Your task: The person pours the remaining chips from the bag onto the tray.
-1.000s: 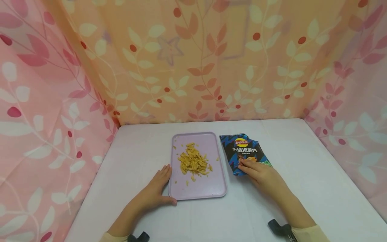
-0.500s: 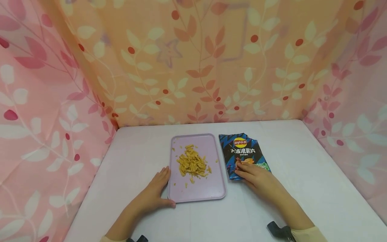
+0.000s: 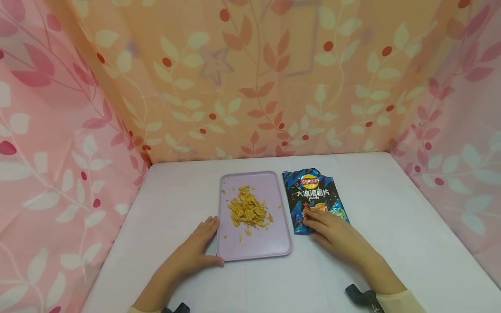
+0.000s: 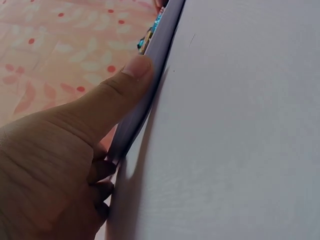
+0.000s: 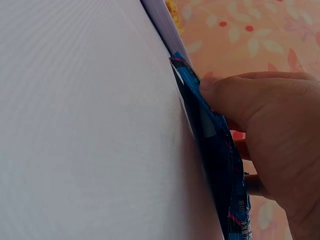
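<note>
A lilac rectangular tray lies on the table with a heap of broken yellow potato chips in its middle. My left hand rests at the tray's near left corner, its fingers along the left side. In the left wrist view the thumb lies against the tray's edge. Just right of the tray lies a blue and black Lay's chip bag, flattish, with an uneven top edge. My right hand rests on the bag's lower part, fingers extended; the right wrist view shows the thumb at the bag's side.
A white cloth covers the table. Patterned orange and pink curtains hang behind it and along both sides. Dark wrist camera mounts sit near the cream sleeves.
My right hand has drawn the bag's lower end slightly left and nearer, and the bag lies straighter beside the tray. My left hand stays at the tray; the head view has shifted slightly.
</note>
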`<state>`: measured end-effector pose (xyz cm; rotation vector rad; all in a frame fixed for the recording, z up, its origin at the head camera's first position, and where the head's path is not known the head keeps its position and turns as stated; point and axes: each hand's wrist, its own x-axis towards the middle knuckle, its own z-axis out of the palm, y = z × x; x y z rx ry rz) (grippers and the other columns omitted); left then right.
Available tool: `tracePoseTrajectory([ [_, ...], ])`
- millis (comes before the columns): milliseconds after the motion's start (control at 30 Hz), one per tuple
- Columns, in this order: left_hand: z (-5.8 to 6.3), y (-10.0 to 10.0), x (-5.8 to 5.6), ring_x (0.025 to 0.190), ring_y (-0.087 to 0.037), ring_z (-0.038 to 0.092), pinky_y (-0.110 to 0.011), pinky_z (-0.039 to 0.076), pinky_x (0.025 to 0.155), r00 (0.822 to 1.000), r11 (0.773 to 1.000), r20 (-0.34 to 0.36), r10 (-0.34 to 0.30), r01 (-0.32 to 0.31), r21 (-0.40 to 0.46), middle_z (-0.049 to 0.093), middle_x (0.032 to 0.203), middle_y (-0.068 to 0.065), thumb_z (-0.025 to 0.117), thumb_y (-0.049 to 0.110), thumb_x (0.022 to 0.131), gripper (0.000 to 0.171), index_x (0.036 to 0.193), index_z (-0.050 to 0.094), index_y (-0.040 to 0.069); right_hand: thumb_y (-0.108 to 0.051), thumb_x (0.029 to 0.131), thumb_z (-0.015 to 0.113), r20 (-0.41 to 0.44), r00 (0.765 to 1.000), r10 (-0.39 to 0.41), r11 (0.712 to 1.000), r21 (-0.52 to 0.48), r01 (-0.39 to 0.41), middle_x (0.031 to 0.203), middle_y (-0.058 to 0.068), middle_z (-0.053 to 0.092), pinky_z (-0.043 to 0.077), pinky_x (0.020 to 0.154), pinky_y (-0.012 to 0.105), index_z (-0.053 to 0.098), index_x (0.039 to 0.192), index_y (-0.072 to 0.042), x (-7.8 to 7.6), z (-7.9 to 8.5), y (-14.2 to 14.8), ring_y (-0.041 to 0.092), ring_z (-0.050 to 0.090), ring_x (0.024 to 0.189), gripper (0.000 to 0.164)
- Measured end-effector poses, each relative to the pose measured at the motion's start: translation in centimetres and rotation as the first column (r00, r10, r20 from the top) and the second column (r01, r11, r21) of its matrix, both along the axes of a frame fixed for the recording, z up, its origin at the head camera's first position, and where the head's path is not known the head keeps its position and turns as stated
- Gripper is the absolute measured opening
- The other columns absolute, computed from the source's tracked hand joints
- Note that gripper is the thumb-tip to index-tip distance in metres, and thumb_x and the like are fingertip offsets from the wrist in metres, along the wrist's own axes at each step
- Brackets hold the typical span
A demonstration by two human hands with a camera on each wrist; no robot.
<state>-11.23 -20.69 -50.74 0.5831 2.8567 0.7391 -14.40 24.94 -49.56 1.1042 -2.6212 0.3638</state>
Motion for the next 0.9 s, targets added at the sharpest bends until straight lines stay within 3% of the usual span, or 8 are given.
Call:
tracePoseTrajectory([
  [267, 0.6, -0.8, 0.2, 0.147, -0.027, 0.023, -0.049, 0.021, 0.119, 1.000, 0.999, 0.010, 0.028, -0.028, 0.020, 0.029, 0.157, 0.001, 0.073, 0.068, 0.064, 0.105, 0.150, 0.034, 0.023, -0.026, 0.085, 0.071, -0.050, 0.998, 0.024, 0.999, -0.023, -0.026, 0.141, 0.005, 0.054, 0.042, 0.103, 0.052, 0.060, 0.132, -0.016, -0.1, 0.2, 0.0, 0.029, 0.051, 0.128, 0.049],
  [467, 1.3, -1.4, 0.5, 0.140, -0.024, 0.038, -0.045, 0.028, 0.117, 0.995, 1.000, -0.097, 0.003, -0.005, -0.012, 0.046, 0.148, 0.003, 0.072, 0.060, 0.074, 0.084, 0.144, 0.046, 0.022, -0.021, 0.081, 0.073, -0.141, 0.990, 0.010, 0.995, -0.100, -0.024, 0.132, 0.009, 0.061, 0.031, 0.116, 0.037, 0.065, 0.125, -0.015, -0.1, 0.9, 0.6, 0.031, 0.056, 0.122, 0.045],
  [667, 2.1, -2.2, 0.4, 0.131, -0.025, 0.049, -0.046, 0.037, 0.112, 0.972, 0.999, -0.233, 0.019, -0.026, -0.028, 0.057, 0.138, 0.001, 0.075, 0.051, 0.077, 0.072, 0.139, 0.054, 0.020, -0.020, 0.077, 0.076, -0.223, 0.974, -0.031, 0.985, -0.174, -0.009, 0.131, 0.008, 0.061, 0.026, 0.119, 0.033, 0.068, 0.121, -0.012, -0.6, 1.5, 1.8, 0.033, 0.056, 0.121, 0.045],
  [900, 3.0, -3.3, 0.3, 0.131, -0.022, 0.049, -0.046, 0.036, 0.112, 0.967, 0.998, -0.251, 0.044, -0.056, -0.041, 0.056, 0.139, 0.001, 0.073, 0.051, 0.079, 0.069, 0.138, 0.055, 0.019, -0.025, 0.079, 0.073, -0.235, 0.966, -0.111, 0.982, -0.177, 0.070, 0.131, 0.011, 0.061, 0.025, 0.120, 0.036, 0.065, 0.125, -0.011, -0.5, 2.3, 3.6, 0.032, 0.054, 0.124, 0.049],
])
